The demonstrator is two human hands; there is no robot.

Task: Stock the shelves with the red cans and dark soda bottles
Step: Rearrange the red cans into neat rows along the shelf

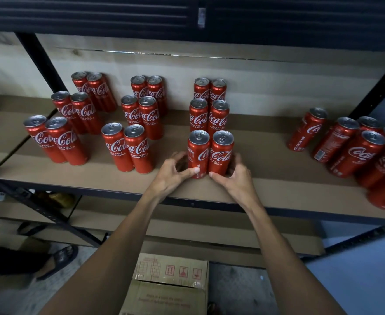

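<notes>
Alignment matters here: left hand (175,172) clasps the left can (197,153), right hand (235,177) clasps the right can (222,153); twist logos forward, keeping both square with the pairs behind (209,115).

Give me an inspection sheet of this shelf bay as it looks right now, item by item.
Surface: brown fibreboard shelf in a black metal rack, cans standing on it.
Job's things: red aluminium cola cans in three two-wide columns, three rows deep; a loose cluster of cans at right; no dark soda bottles seen.
Clutter: nothing seen.
Grippers: left hand grips the front-left can of the third column; right hand grips the front-right can beside it.
Cables: nothing seen.
Surroundings: printed cardboard box on the floor below; dark slatted panel above; a black sandal on a foot at lower left.
</notes>
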